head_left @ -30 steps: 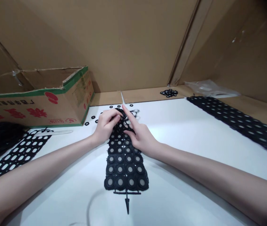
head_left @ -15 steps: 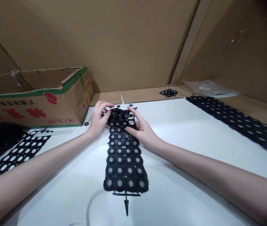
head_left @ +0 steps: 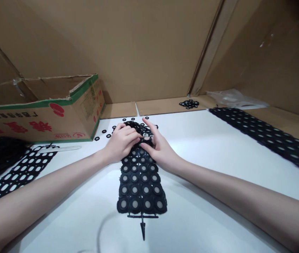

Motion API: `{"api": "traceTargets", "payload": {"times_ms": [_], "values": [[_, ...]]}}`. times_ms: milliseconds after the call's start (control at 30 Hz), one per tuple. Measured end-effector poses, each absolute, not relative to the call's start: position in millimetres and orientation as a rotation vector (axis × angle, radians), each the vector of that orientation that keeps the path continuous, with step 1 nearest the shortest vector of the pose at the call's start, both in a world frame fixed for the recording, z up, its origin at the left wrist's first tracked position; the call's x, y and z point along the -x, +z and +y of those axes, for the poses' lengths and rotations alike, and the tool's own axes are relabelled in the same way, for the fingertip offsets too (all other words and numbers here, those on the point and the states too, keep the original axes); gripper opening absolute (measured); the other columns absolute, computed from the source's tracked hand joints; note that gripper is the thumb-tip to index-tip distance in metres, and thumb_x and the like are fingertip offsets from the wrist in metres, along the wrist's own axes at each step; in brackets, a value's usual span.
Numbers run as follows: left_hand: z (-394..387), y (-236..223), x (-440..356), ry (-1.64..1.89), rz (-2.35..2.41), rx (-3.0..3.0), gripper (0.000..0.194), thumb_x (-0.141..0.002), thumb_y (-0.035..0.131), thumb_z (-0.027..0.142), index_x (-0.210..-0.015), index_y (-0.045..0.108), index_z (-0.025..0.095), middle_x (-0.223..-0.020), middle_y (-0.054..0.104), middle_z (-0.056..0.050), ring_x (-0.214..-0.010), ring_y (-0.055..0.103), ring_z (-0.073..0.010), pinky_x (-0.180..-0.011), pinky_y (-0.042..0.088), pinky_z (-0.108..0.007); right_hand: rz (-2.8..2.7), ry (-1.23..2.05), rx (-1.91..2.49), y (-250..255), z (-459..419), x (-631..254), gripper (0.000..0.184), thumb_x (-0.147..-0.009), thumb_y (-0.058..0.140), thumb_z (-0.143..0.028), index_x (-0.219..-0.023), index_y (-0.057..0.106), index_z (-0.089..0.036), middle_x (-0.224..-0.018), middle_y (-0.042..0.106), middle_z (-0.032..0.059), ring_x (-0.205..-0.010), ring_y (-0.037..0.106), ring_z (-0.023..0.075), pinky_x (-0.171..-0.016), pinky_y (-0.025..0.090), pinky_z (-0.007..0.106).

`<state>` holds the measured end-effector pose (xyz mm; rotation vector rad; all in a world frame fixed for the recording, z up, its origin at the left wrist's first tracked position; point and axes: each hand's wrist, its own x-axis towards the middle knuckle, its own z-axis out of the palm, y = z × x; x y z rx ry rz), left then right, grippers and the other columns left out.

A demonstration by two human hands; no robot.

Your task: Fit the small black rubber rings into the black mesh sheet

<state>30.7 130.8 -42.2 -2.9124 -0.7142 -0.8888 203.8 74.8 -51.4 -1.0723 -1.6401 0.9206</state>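
Observation:
A black moulded rubber sheet (head_left: 140, 178) with rows of pale round centres lies lengthwise before me on the white table. Its near end carries a thin pointed tab (head_left: 142, 228). My left hand (head_left: 124, 140) has its fingers pinched over the far part of the sheet, where the rubber is bunched up. My right hand (head_left: 161, 147) rests against the sheet's right edge, thumb on the rubber and index finger stretched away; its lower fingers are mostly hidden. Small loose black rings (head_left: 104, 131) lie scattered around the far end.
On the left stands an open cardboard box (head_left: 41, 121) with green edging, near a black rubber heap (head_left: 1, 158) and a perforated black strip (head_left: 20, 172). Another dotted sheet (head_left: 265, 137) lies at right. A small ring pile (head_left: 189, 104) and clear plastic bag (head_left: 236, 98) sit behind.
My left hand has moved right and onto the sheet, its fingers closing over the far part. More loose rings show left of the sheet. The right hand stays almost still.

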Motion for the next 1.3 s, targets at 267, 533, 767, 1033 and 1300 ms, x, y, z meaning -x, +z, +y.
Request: {"api": "traceTargets", "payload": {"times_ms": [267, 533, 767, 1033, 1300], "values": [[126, -40, -32, -0.868, -0.710, 2.859, 0.028, -0.098, 0.033, 0.025, -0.095, 0.059, 0.017, -0.092, 0.066, -0.007, -0.087, 0.054, -0.0208, -0.086, 0.033, -0.040, -1.748, 0.784, 1.122, -52, 75, -204, 0.074, -0.081, 0.051, -0.016, -0.149, 0.023, -0.023, -0.066, 0.052, -0.0018, -0.053, 0.046, 0.0170, -0.067, 0.049, 0.040], [131, -42, -33, -1.075, -0.862, 2.864, 0.025, -0.097, 0.031, 0.025, -0.084, 0.052, 0.018, -0.083, 0.061, -0.004, -0.079, 0.052, -0.0187, -0.083, 0.032, -0.038, -1.835, 0.740, 1.057, -50, 74, -203, 0.076, -0.078, 0.050, -0.010, -0.149, 0.026, -0.028, -0.088, 0.064, 0.0036, -0.072, 0.059, 0.0206, -0.078, 0.051, 0.041], [150, -47, -25, -1.711, -1.328, 2.666, 0.026, -0.094, 0.037, 0.034, -0.079, 0.052, 0.019, -0.071, 0.053, -0.001, -0.071, 0.050, -0.0175, -0.071, 0.035, -0.031, -1.783, 0.825, 1.045, -49, 71, -202, 0.076, -0.077, 0.047, -0.006, -0.148, 0.028, -0.026, -0.111, 0.064, 0.0070, -0.087, 0.064, 0.0195, -0.090, 0.050, 0.042], [165, -51, -20, -1.731, -1.468, 2.627, 0.019, -0.089, 0.046, 0.029, -0.086, 0.061, 0.018, -0.083, 0.060, -0.003, -0.080, 0.055, -0.0174, -0.072, 0.040, -0.029, -1.626, 0.984, 1.031, -48, 71, -203, 0.080, -0.074, 0.061, -0.017, -0.147, 0.027, -0.020, -0.083, 0.063, 0.0033, -0.087, 0.064, 0.0229, -0.086, 0.051, 0.044], [149, -42, -22, -1.623, -1.320, 2.644, 0.015, -0.085, 0.054, 0.023, -0.095, 0.064, 0.018, -0.091, 0.059, -0.003, -0.081, 0.054, -0.0167, -0.076, 0.041, -0.031, -1.510, 1.002, 1.146, -53, 79, -205, 0.081, -0.068, 0.066, -0.020, -0.142, 0.033, -0.025, -0.084, 0.059, 0.0018, -0.078, 0.057, 0.0195, -0.072, 0.051, 0.037]]}}
